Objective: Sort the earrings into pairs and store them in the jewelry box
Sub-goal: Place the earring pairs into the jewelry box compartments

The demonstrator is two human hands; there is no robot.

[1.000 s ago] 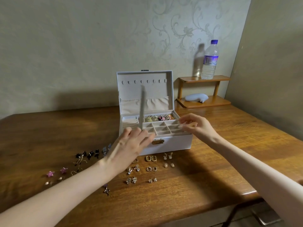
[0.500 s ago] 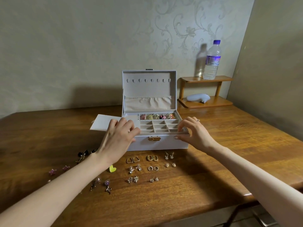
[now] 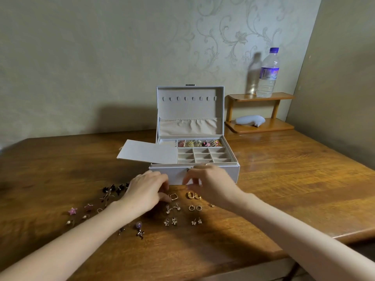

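Observation:
The white jewelry box stands open in the middle of the table, lid upright. Its tray has several rings in the back row and small empty compartments in front. A flat beige flap lies folded out over its left side. Paired earrings lie on the table before the box: one square gold hoop, chunky gold hoops, small round hoops. My left hand is down on the table, curled fingertips right beside the square hoop; what they hold is hidden. My right hand hovers over the chunky hoops, fingers loosely curled, nothing visible in them.
More earrings spread to the left: black flower ones, pink stars, a purple bead. A small wooden shelf at the back right carries a water bottle and a pale blue object. The table's front edge is near my forearms.
Both hands came down off the box's tray and front rim to the earrings on the table in front of it. The beige flap was swung over and now lies flat to the left.

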